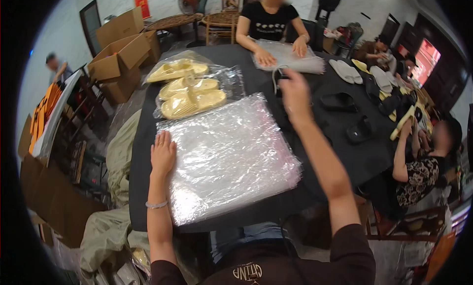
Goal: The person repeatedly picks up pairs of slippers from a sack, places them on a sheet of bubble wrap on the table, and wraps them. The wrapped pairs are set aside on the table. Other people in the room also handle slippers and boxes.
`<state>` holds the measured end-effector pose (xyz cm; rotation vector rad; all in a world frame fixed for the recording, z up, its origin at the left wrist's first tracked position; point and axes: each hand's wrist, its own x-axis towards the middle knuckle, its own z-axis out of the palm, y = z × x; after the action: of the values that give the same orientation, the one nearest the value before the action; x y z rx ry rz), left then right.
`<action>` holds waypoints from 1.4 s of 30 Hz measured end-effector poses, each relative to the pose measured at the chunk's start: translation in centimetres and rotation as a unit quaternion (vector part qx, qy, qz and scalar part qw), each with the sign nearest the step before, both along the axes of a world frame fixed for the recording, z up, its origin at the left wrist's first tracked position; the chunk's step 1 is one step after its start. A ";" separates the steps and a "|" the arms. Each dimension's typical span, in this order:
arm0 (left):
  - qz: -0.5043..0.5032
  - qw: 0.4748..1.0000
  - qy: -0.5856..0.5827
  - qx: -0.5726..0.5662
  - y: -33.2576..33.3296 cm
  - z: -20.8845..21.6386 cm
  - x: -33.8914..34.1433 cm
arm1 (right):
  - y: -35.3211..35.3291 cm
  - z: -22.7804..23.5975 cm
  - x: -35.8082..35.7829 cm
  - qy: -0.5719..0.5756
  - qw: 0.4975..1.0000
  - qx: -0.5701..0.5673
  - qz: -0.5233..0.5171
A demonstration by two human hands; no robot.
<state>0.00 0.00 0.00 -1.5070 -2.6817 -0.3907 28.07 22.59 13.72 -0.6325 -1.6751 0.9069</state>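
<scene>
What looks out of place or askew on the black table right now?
Nothing stands out. The stack of clear bags lies flat under the left hand, bagged yellow slippers sit piled beyond it, and the right hand reaches toward the black slippers.

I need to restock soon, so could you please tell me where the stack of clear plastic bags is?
In the head view, the stack of clear plastic bags lies on the black table, under the left hand, just below the bagged yellow slippers.
</scene>
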 end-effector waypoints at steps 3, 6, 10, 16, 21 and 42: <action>-0.006 1.000 -0.005 0.027 0.2 -0.7 0.0 | -4.6 -1.1 -4.1 0.042 0.994 -0.054 0.087; -0.014 1.000 -0.003 0.024 1.0 -0.5 0.5 | -9.4 -4.9 -8.1 0.102 0.877 -0.377 0.280; -0.023 0.999 0.003 0.026 1.0 -0.1 0.6 | -11.6 -11.9 -10.0 0.116 0.777 -0.506 0.356; -0.020 0.998 -0.014 0.056 0.4 -0.4 0.3 | -11.0 -14.8 -8.7 0.215 0.680 -0.568 0.410; -0.021 0.933 0.073 0.353 0.5 3.1 0.3 | -10.5 -14.6 -9.1 0.218 0.669 -0.587 0.400; 0.486 0.806 -0.074 0.329 -37.8 -3.7 19.8 | -9.7 -16.0 -9.0 0.144 0.724 -0.533 0.414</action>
<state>19.84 -37.81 -3.65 0.1280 -2.5331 -1.1699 19.04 12.93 -2.23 -0.3709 -0.9530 2.5608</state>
